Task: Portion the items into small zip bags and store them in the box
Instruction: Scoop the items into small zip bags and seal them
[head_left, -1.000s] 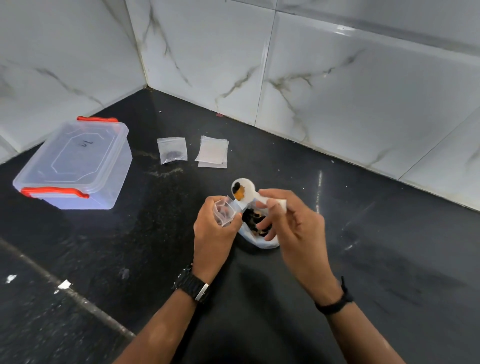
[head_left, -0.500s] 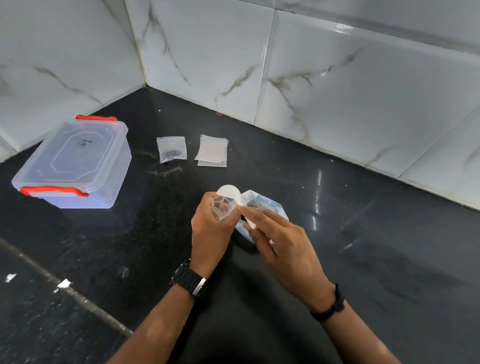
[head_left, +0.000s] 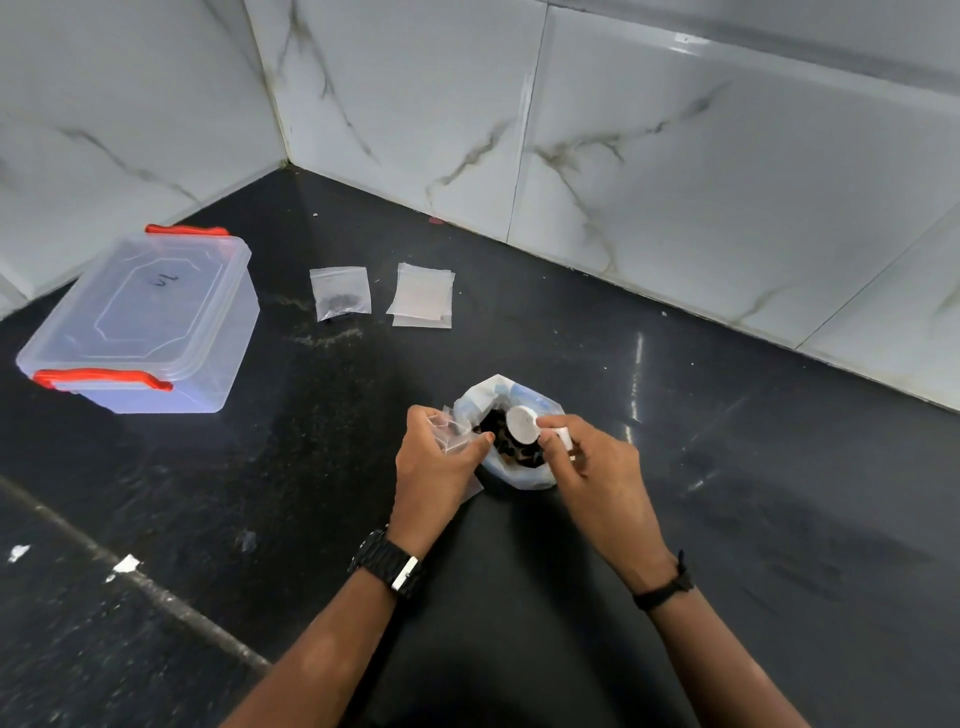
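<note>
Black bench, tiled corner: one filled zip bag (head_left: 340, 292) and spare bags (head_left: 422, 295) lie toward the back, the box (head_left: 140, 322) still lidded. Left hand (head_left: 431, 467) pinches an open bag (head_left: 451, 431); right hand (head_left: 597, 467) holds the scoop (head_left: 522, 425) in the supply bag (head_left: 511, 431). Most portioning remains.

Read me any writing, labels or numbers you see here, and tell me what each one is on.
Dark handwritten mark on the lid of the clear storage box: two short strokes, perhaps "71" or "7h", too small and skewed to read for sure.
Blue-and-white print on the large bag of dark items: too crumpled and blurred to read.
No text is visible on the filled small zip bag, the stack of empty zip bags or the white scoop.
</note>
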